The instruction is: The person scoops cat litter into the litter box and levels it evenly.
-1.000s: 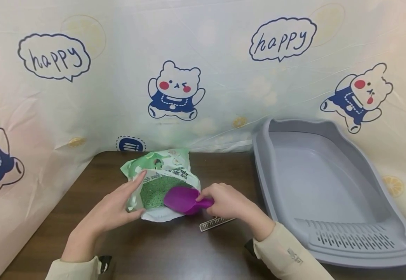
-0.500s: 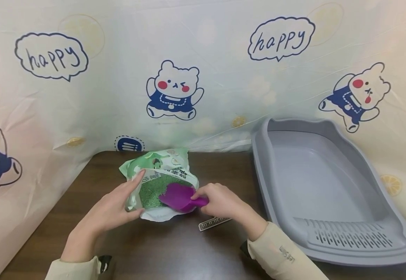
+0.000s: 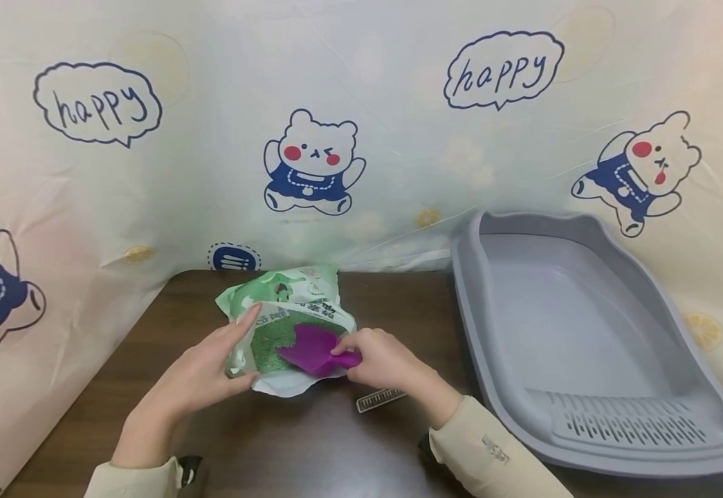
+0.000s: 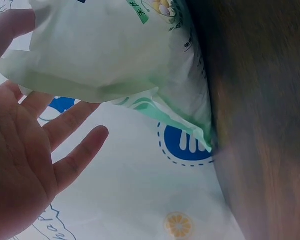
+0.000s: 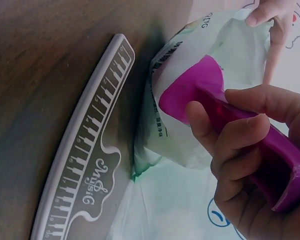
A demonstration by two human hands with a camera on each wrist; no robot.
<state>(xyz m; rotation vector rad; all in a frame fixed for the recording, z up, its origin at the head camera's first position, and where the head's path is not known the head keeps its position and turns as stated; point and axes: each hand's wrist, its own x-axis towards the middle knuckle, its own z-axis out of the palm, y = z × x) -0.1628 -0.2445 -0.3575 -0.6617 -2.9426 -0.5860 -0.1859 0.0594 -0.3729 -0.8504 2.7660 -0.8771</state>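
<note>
A green and white bag (image 3: pixel 299 287) of green pellets (image 3: pixel 268 342) lies on the table with its mouth toward me. My left hand (image 3: pixel 196 377) touches the left of the mouth, thumb low and index finger high. Its other fingers (image 4: pixel 72 125) are spread and fairly straight in the left wrist view. My right hand (image 3: pixel 382 360) grips a purple scoop (image 3: pixel 311 349) by the handle, fingers curled round it. The blade reaches into the mouth, its front edge in the pellets. In the right wrist view, the scoop (image 5: pixel 190 95) overlaps the bag's white side (image 5: pixel 165 127).
A large grey litter tray (image 3: pixel 470 318) with a slotted front panel stands on the right. Under my right forearm lies a piano-key ruler (image 3: pixel 378 400), marked "Music" in the right wrist view. The dark wooden table (image 3: pixel 286 443) meets a printed cloth backdrop (image 3: pixel 398 159) behind.
The right hand has moved left, pushing the scoop further into the bag's mouth, and pellets cover its front edge. The left hand has stayed nearly in place.
</note>
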